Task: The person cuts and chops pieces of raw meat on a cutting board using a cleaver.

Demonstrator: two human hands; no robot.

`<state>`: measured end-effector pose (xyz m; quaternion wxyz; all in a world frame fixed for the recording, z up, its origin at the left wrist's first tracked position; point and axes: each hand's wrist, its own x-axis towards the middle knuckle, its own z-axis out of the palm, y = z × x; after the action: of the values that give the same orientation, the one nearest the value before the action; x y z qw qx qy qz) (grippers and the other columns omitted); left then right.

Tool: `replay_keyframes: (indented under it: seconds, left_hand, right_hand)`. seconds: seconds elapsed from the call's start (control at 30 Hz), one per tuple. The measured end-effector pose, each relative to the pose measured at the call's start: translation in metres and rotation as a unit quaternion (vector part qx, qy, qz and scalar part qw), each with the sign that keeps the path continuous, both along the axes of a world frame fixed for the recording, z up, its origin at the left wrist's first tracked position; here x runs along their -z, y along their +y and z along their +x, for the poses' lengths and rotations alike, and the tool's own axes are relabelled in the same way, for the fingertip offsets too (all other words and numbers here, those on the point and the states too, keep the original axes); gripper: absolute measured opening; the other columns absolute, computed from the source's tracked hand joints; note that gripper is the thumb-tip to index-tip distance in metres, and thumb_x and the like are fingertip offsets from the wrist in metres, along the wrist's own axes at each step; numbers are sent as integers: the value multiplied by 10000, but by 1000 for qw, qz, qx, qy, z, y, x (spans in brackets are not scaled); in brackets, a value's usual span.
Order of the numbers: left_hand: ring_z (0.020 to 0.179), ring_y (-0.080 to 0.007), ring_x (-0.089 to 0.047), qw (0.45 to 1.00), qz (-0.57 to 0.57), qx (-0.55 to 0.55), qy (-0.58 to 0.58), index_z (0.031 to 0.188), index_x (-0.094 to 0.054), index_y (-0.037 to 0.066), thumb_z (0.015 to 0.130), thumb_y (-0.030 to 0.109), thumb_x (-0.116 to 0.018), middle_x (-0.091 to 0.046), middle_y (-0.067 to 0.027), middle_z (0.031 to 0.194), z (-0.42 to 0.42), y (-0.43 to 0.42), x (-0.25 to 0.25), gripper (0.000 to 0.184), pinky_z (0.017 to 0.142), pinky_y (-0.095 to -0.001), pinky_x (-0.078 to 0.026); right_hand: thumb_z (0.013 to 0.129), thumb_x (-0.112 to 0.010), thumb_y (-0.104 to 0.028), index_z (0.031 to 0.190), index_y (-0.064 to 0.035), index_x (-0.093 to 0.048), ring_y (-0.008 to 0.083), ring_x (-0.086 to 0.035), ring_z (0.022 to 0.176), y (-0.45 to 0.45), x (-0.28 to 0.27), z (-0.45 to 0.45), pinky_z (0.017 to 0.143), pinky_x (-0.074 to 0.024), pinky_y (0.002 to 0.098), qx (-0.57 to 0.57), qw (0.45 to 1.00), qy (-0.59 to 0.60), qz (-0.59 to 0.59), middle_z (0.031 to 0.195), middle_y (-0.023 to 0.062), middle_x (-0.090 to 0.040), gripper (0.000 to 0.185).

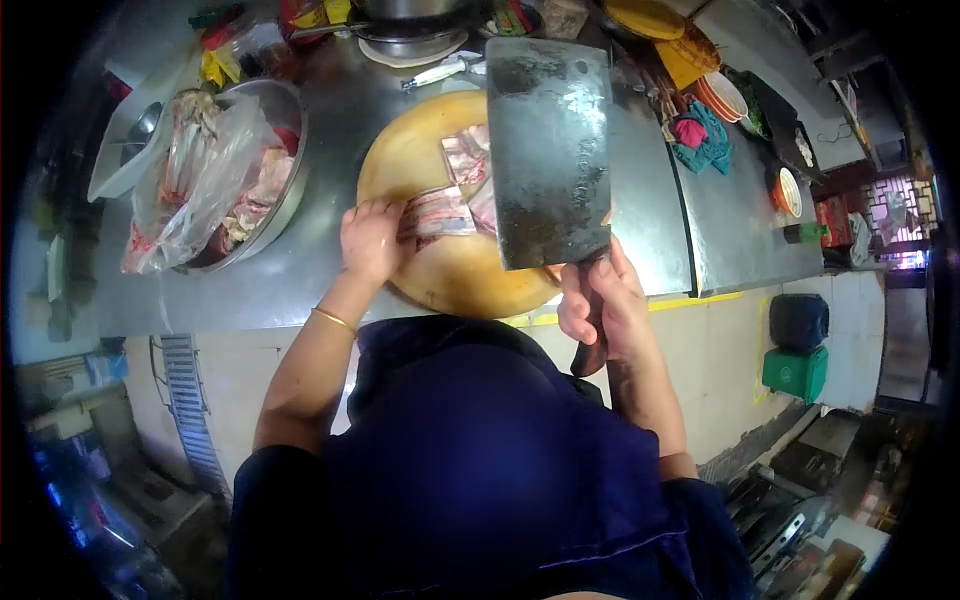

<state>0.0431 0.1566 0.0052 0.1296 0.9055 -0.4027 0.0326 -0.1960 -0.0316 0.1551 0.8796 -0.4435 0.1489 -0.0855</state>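
My right hand (pixel 612 305) is wrapped round the dark handle of a cleaver (pixel 548 150). Its broad, worn blade is raised and hides the right part of the round chopping board (pixel 440 275). At the board's left side, my left hand (pixel 372 240) has its fingers closed on the end of a slab of raw ribs (pixel 438 214), which lies on the wood. Another piece of raw meat (pixel 466 155) lies just beyond it, partly behind the blade.
Left of the board stands a metal basin (pixel 290 200) with raw meat and bones under a clear plastic bag (pixel 215 165). A white-handled tool (pixel 440 72) and a pot (pixel 412 12) are at the back. Cloths (pixel 703 140) and bowls (pixel 722 97) sit to the right.
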Motion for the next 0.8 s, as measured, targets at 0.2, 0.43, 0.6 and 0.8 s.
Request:
replay_keyframes:
  seconds: [0.2, 0.43, 0.6, 0.8]
  left_hand:
    - [1095, -276, -574, 996, -29, -15, 84, 1117, -639, 132, 667, 258, -814, -641, -64, 1085, 2, 4, -6, 499, 906, -406, -419]
    - [1020, -275, -561, 987, -73, -86, 113, 923, -702, 156, 740, 394, -767, -652, -37, 1004, 3, -1, 5, 307, 920, -422, -389]
    - [1070, -252, -537, 986, -51, -113, 111, 921, -731, 181, 741, 423, -754, -657, -12, 984, 7, -11, 11, 302, 960, -414, -351]
    - [1099, -245, -530, 979, -59, -99, 169, 944, -734, 196, 753, 368, -736, -661, 7, 1012, 17, -6, 21, 258, 992, -409, -340]
  right_hand:
    - [990, -572, -311, 1266, -62, -415, 120, -429, 454, -14, 15, -17, 404, -382, 233, 72, 987, 88, -113, 707, 76, -503, 404]
    - [1001, -527, -258, 1199, -85, -429, 118, -430, 440, -22, 47, -52, 401, -381, 233, 145, 955, 211, -148, 684, 49, -482, 280]
    - [1011, -483, -233, 1139, -85, -415, 126, -436, 419, -27, 57, -67, 390, -375, 243, 189, 942, 243, -136, 681, 51, -480, 207]
    - [1005, -482, -226, 1129, -84, -420, 123, -447, 447, -28, 52, -66, 411, -379, 239, 207, 943, 230, -120, 691, 51, -486, 198]
